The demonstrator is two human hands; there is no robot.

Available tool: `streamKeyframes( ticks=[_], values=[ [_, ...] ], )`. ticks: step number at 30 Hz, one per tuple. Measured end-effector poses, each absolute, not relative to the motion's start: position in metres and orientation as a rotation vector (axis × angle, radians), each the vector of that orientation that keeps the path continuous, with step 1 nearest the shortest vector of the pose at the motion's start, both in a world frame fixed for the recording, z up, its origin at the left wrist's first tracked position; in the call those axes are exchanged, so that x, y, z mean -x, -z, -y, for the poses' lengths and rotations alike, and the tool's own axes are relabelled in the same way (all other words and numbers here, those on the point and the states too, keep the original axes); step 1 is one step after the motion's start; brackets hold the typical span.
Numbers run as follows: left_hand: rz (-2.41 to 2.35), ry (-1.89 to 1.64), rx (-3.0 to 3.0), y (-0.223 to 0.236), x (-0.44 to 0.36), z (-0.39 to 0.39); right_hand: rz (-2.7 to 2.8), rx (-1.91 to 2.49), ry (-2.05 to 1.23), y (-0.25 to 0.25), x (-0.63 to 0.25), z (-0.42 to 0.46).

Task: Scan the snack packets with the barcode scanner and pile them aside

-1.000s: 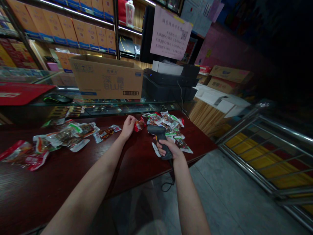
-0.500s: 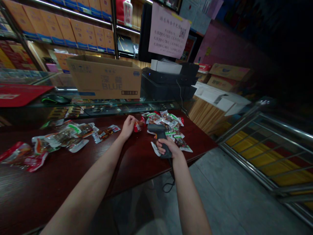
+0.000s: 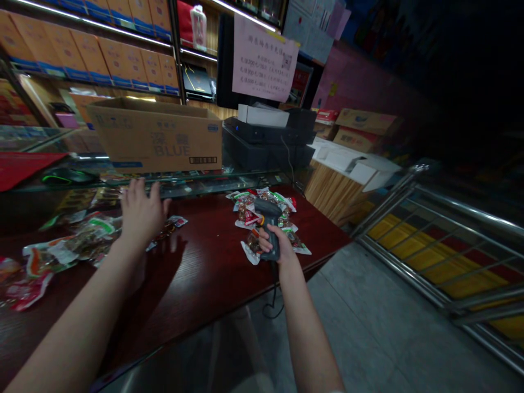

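Observation:
My right hand point(image 3: 277, 244) is wrapped round the grip of a dark barcode scanner point(image 3: 270, 218), its cord hanging past the table edge. Around and behind the scanner lies a pile of snack packets point(image 3: 289, 218), clear with red, green and white print. My left hand point(image 3: 141, 210) is over the left side of the table, fingers spread and nothing visible in it. Beneath and beside it are more snack packets point(image 3: 88, 234), partly hidden by the hand and forearm. A small packet point(image 3: 177, 221) lies just right of that hand.
Behind the dark red table point(image 3: 204, 262) is a glass counter bearing a cardboard box point(image 3: 164, 142), a mouse point(image 3: 69, 176) and a black printer-like machine point(image 3: 266, 147). A metal railing point(image 3: 470, 256) stands on the right, beyond the grey floor.
My left hand has let go of a red packet at the right pile and swung left over the other packets, opening. My right hand still holds the scanner. The view has shifted slightly.

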State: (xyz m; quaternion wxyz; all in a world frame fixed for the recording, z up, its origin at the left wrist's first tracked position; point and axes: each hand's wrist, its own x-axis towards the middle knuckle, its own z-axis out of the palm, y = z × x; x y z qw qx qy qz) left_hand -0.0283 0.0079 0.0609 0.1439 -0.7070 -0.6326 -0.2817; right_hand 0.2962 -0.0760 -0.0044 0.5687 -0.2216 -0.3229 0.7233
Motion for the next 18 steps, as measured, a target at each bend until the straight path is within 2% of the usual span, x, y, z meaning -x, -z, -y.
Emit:
streamKeyframes(
  ticks=[3,7,13,18],
  values=[
    [1.511,0.437,2.414,-0.032,0.002,-0.004,0.741,0.512,-1.675,0.004,-0.296,0.077],
    [1.987,0.103,2.384,-0.003,-0.006,-0.013,0.750,0.525,-1.690,0.003,-0.295,0.079],
    [2.198,0.177,2.148,0.002,0.009,-0.015,0.711,0.502,-1.680,0.004,-0.296,0.077],
    [1.786,0.407,2.305,-0.001,-0.033,-0.008,0.628,0.472,-1.633,0.005,-0.298,0.075]
  ],
)
